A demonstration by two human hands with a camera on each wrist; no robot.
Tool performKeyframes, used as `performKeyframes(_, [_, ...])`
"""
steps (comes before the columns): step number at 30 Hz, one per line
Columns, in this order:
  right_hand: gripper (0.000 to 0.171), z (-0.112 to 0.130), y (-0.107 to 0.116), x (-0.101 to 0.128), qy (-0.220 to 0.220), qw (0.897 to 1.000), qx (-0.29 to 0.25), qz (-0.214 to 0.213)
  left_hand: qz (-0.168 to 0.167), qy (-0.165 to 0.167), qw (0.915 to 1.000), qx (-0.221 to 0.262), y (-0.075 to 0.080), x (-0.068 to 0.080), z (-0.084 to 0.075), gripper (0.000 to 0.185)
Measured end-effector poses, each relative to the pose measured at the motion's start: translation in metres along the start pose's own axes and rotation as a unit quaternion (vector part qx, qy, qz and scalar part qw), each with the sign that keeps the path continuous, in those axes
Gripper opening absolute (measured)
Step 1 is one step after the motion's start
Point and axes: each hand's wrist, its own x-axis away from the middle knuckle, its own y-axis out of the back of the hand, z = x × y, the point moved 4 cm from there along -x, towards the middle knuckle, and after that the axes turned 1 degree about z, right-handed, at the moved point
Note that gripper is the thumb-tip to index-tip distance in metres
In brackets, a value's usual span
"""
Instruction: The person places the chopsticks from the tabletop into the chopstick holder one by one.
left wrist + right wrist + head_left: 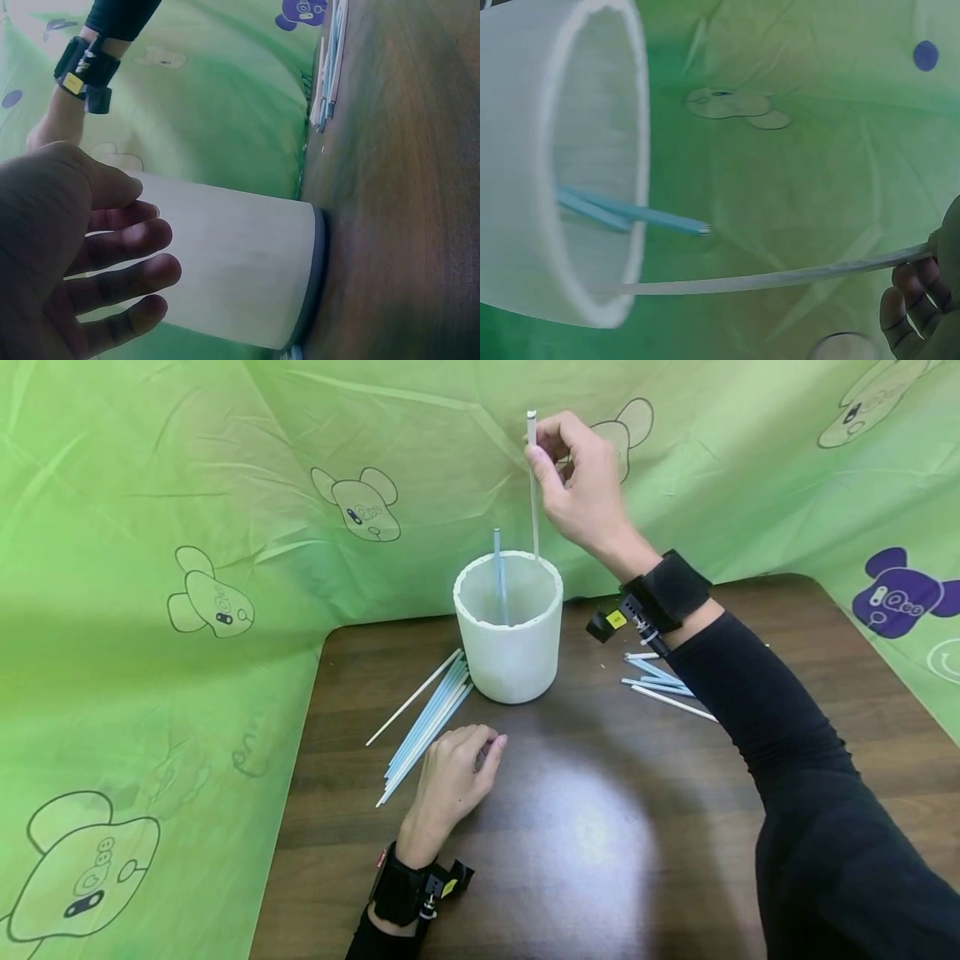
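Above centre in the head view, the right hand [585,485] is pinching a nearly upright white stick [534,514], its lower end reaching the mouth of the white container [510,660], where two blue sticks [497,547] are leaning. Toward lower centre, the left hand [453,777] is gripping nothing, fingers loosely bent, beside a bundle of sticks [427,727].

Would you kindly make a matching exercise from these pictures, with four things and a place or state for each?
1. Right hand
2. Left hand
3. Pot
4. Purple figure

A. Stands on the table
B. Holds nothing, beside a bundle of sticks
C. Printed on the green cloth
D. Pinches a white stick

Pairs: 1-D, 2-B, 3-A, 4-C
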Motion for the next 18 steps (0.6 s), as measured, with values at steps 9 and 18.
performKeyframes(9, [0.022,-0.047,-0.012,0.017,-0.054,0.998,0.021,0.033,-0.007,-0.002,0.9999,-0.007,-0.002,0.002,-0.002,0.019])
performKeyframes(18, [0.022,-0.074,-0.019,0.037,-0.093,0.994,0.019,0.047,-0.010,-0.003,0.9999,-0.005,-0.005,0.004,-0.005,0.019])
